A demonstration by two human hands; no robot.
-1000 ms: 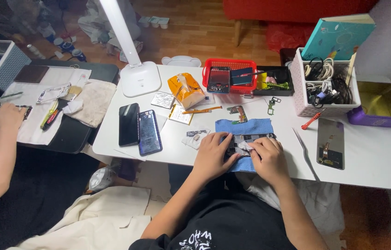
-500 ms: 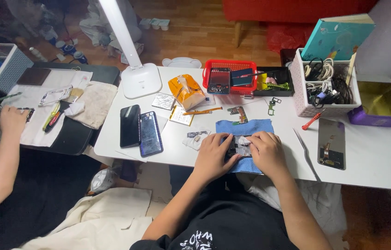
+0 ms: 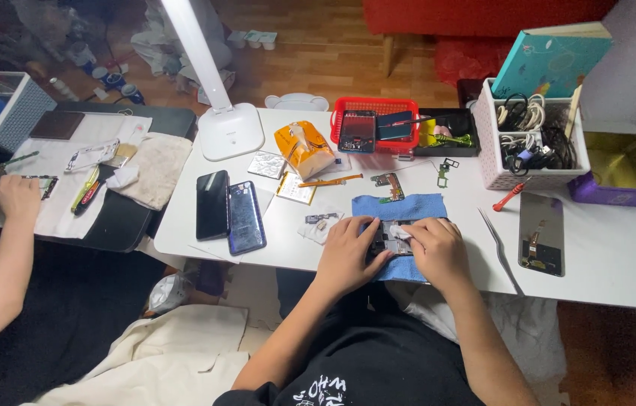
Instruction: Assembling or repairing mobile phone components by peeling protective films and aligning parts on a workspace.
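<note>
An opened phone body with exposed parts lies on a blue cloth at the near edge of the white table. My left hand grips its left side. My right hand rests on its right side, fingertips pressed on a small white piece at the middle. Much of the phone is hidden under both hands.
Two dark phones lie left of the cloth. A red basket, orange pouch, white cable bin, purple box, tweezers, red screwdriver and a screen panel surround it. Another person's hands work at the left.
My hands have stayed on the phone, with only slight finger shifts. The person at the left has moved their hands a little.
</note>
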